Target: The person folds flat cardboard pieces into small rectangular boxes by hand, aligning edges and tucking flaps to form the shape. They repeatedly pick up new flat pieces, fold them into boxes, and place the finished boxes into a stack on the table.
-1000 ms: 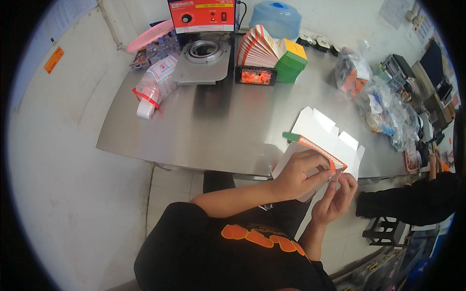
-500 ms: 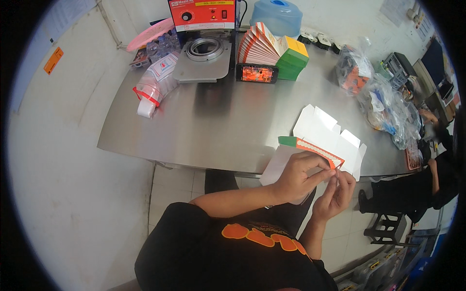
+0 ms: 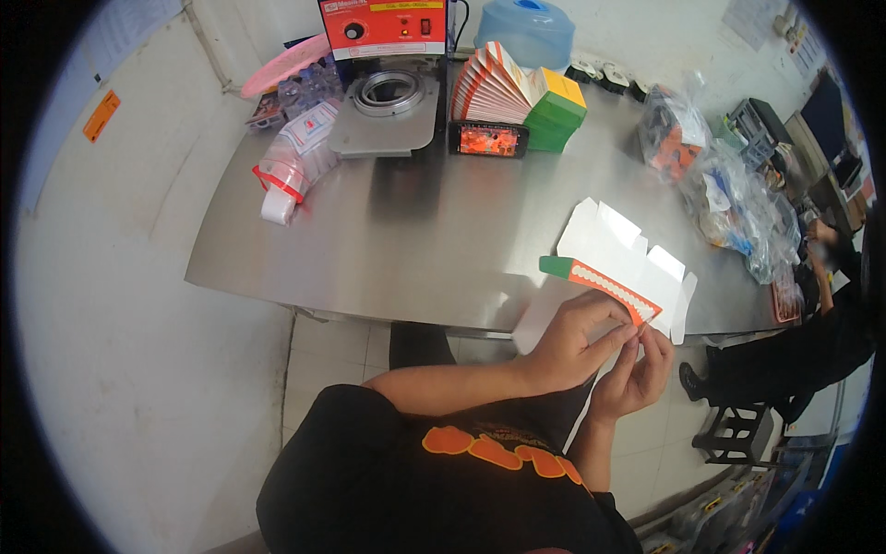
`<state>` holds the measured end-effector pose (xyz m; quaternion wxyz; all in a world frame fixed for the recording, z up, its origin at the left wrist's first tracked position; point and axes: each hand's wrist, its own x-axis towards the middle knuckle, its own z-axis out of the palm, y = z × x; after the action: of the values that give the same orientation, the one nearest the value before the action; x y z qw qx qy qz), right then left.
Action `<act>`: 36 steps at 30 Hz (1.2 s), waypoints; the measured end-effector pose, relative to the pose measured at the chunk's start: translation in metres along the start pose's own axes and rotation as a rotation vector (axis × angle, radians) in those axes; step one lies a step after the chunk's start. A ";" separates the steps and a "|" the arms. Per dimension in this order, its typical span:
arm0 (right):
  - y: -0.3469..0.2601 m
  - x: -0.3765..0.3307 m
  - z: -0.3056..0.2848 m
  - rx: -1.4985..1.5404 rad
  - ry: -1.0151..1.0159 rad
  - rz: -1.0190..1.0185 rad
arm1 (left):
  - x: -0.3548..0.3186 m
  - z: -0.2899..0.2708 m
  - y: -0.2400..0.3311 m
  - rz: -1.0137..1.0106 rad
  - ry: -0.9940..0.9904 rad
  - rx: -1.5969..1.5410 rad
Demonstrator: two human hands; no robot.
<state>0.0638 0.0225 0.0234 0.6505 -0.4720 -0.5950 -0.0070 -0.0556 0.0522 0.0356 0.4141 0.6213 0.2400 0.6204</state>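
Observation:
A partly folded carton [image 3: 614, 288] with an orange edge, a scalloped white pattern and a green end flap is held between both hands at the table's near edge. My left hand [image 3: 580, 337] is closed on it, thumb and fingers pinching near the carton's right corner. Right beside it, my right hand [image 3: 637, 369] pinches the same corner, its fingertips meeting those of the left. A white panel of the carton hangs left of my left hand, partly hidden by it. Just beyond lies a flat carton blank [image 3: 604, 242], white side up, on the metal table [image 3: 415, 258].
At the back stand a red sealing machine [image 3: 388, 42], a propped phone [image 3: 489, 140], a fanned stack of cartons [image 3: 494, 88] and a blue water jug [image 3: 526, 32]. Bagged goods [image 3: 738, 212] lie at the right. A plastic bag of cups [image 3: 300, 162] is at left. A co-worker [image 3: 784, 355] stands at far right.
The held carton has shifted slightly right, and its green flap with it. Both hands keep their pinch at the corner. The co-worker's arm and feet have moved.

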 end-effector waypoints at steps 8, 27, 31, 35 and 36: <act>0.001 0.005 -0.005 0.249 -0.109 0.272 | 0.004 0.002 0.004 0.034 0.080 -0.017; 0.007 -0.003 0.009 -0.271 0.071 -0.156 | -0.002 0.011 0.001 -0.028 0.151 0.009; 0.009 -0.003 0.010 -0.291 0.063 -0.138 | -0.003 0.008 0.002 -0.046 0.133 0.056; 0.009 -0.010 0.012 -0.286 0.067 -0.077 | -0.004 0.011 0.003 -0.038 0.142 0.048; 0.008 -0.011 0.013 -0.275 0.072 -0.083 | -0.005 0.013 0.004 -0.054 0.139 0.034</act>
<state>0.0554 0.0292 0.0079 0.6000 -0.5311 -0.5835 -0.1321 -0.0445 0.0429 0.0373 0.4025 0.5769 0.2952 0.6466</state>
